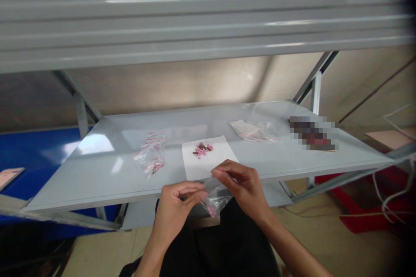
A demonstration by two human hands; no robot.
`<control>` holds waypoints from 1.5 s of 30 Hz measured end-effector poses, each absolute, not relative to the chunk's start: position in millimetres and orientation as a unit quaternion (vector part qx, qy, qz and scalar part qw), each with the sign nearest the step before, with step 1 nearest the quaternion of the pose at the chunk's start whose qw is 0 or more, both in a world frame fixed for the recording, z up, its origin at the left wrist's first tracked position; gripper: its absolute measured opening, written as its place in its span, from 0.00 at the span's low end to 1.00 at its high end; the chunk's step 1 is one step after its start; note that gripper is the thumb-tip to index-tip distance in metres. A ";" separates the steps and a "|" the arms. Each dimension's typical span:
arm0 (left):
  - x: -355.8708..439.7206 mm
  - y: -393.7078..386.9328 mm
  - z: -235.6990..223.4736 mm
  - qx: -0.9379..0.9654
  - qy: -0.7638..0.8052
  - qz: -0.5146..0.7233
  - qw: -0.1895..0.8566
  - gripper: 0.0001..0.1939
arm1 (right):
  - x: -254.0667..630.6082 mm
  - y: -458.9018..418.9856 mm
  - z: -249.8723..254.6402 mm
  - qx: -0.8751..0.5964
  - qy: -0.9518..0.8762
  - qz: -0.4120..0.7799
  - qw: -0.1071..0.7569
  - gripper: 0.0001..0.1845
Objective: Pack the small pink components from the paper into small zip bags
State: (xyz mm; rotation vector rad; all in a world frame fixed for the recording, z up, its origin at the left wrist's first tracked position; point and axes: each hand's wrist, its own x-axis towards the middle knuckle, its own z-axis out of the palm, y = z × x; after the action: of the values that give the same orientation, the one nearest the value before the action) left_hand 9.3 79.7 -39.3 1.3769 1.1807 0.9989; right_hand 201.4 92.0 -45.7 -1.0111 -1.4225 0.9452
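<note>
A clear zip bag [218, 195] hangs between my hands, just in front of the table's near edge. Pink pills [212, 211] lie gathered in its lower corner. My left hand [178, 199] pinches one side of the bag between thumb and fingers. At the bag's upper right, my right hand [242, 181] is closed on its top edge. Beyond them, a white paper sheet [214, 165] lies on the table, carrying a small heap of pink pills and brown capsules [202, 150].
Several zip bags with pink contents [152, 151] lie overlapped on the table's left. A pile of flat clear bags [255, 131] rests at the back right of the grey table [97, 173]. A blurred-out dark object [313, 134] lies farther right. A slatted grey panel [195, 17] overhangs the table.
</note>
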 end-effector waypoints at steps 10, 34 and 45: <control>-2.2 79.0 -25.8 0.668 0.486 0.413 0.383 0.06 | 190.7 85.0 -45.2 -0.435 -0.609 0.407 0.523 0.12; 0.7 67.4 -19.9 0.658 0.452 0.449 0.401 0.07 | 194.9 71.8 -28.0 -0.388 -0.697 0.391 0.459 0.13; -0.7 72.0 -26.4 0.635 0.442 0.479 0.416 0.06 | 190.5 76.6 -45.9 -0.405 -0.599 0.470 0.506 0.12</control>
State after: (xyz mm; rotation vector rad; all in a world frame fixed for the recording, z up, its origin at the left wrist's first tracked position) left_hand -0.7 72.0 -26.4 1.5938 1.1098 1.2029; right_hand 190.5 76.6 -45.9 -0.9757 -1.4455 1.1336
